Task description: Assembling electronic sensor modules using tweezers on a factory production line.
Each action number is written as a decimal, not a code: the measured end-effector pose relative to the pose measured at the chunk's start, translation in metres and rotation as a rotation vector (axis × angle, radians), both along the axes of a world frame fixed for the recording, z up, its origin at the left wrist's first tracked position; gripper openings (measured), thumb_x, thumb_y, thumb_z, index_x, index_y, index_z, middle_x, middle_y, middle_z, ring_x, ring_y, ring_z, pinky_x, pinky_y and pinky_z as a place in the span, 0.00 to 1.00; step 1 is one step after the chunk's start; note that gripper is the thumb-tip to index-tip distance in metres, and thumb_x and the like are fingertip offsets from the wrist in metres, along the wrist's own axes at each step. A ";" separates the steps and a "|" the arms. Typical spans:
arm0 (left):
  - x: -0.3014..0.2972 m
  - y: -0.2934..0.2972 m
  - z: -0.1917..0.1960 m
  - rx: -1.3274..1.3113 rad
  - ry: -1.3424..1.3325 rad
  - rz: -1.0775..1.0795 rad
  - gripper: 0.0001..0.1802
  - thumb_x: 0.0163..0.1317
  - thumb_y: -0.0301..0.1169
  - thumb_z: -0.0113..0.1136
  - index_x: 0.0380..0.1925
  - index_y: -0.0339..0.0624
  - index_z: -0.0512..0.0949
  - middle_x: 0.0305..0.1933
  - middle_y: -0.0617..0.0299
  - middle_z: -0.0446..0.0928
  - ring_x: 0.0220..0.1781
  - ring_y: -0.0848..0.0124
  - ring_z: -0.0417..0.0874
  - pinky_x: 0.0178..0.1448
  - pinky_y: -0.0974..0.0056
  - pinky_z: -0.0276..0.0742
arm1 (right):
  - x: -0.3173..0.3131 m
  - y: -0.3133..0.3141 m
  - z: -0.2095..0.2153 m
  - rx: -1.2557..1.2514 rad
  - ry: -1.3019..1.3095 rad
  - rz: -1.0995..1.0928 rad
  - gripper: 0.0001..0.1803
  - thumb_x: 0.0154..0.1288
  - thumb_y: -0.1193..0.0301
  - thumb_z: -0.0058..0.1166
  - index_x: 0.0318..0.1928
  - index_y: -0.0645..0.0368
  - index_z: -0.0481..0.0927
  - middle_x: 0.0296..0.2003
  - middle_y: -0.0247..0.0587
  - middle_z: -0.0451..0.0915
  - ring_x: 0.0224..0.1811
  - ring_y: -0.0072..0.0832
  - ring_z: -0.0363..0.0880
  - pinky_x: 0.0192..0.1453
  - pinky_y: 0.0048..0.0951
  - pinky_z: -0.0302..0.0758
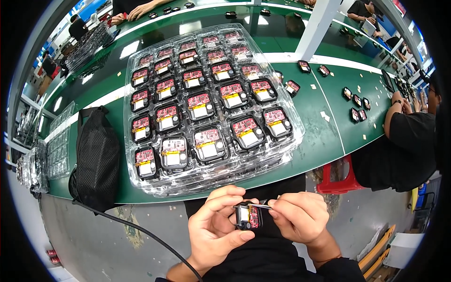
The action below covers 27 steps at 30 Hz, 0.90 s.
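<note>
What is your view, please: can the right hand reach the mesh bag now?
Probably not: the right hand holds a metal tool, and the left hand lies between it and the mesh bag.

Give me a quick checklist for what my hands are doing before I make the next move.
1. Left hand gripping the small black case: ok, between thumb and fingers.
2. Right hand holding the thin metal tool: ok.
3. Red circuit board uncovered: ok, in plain view.
4. Tool tip touching the board: cannot tell, too small.
5. Case held over the green table: not ok, it's in front of the edge.
6. Black cable clear of the case: ok, it runs to the left.
</note>
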<state>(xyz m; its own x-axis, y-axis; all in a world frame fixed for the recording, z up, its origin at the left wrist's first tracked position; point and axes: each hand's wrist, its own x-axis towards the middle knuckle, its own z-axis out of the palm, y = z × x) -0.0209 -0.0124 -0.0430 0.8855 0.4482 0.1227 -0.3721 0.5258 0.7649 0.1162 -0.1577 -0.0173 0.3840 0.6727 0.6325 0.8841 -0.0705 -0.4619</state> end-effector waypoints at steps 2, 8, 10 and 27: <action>0.000 -0.001 0.001 -0.012 0.007 0.010 0.34 0.54 0.14 0.75 0.62 0.31 0.73 0.70 0.48 0.65 0.69 0.48 0.76 0.74 0.47 0.76 | -0.001 0.000 0.000 -0.015 -0.037 -0.008 0.09 0.57 0.74 0.72 0.38 0.61 0.86 0.30 0.39 0.84 0.21 0.29 0.80 0.24 0.27 0.74; 0.002 -0.009 0.013 -0.062 0.173 0.128 0.36 0.50 0.28 0.83 0.58 0.29 0.76 0.63 0.45 0.71 0.63 0.59 0.80 0.70 0.45 0.81 | -0.004 -0.002 -0.005 -0.019 -0.056 -0.003 0.10 0.56 0.75 0.71 0.39 0.61 0.86 0.31 0.40 0.84 0.22 0.30 0.81 0.25 0.27 0.75; 0.001 -0.005 0.005 -0.013 0.097 0.088 0.34 0.53 0.20 0.78 0.60 0.30 0.75 0.66 0.46 0.68 0.66 0.53 0.78 0.71 0.47 0.80 | -0.003 -0.002 -0.004 -0.028 -0.063 -0.006 0.10 0.56 0.76 0.71 0.39 0.61 0.86 0.31 0.41 0.84 0.23 0.30 0.81 0.25 0.27 0.76; 0.016 0.079 0.065 0.480 -0.125 0.453 0.36 0.47 0.24 0.84 0.55 0.34 0.74 0.57 0.47 0.78 0.61 0.53 0.83 0.67 0.51 0.79 | 0.075 -0.006 -0.047 0.344 0.461 -0.446 0.07 0.71 0.76 0.61 0.44 0.68 0.83 0.36 0.38 0.79 0.27 0.18 0.70 0.31 0.22 0.67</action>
<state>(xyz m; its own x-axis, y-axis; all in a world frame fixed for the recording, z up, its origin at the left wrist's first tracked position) -0.0047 0.0661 0.0218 0.5888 0.6426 0.4903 -0.5766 -0.0912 0.8119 0.1911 -0.1640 -0.0638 0.8537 0.1818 0.4881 0.5156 -0.1623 -0.8413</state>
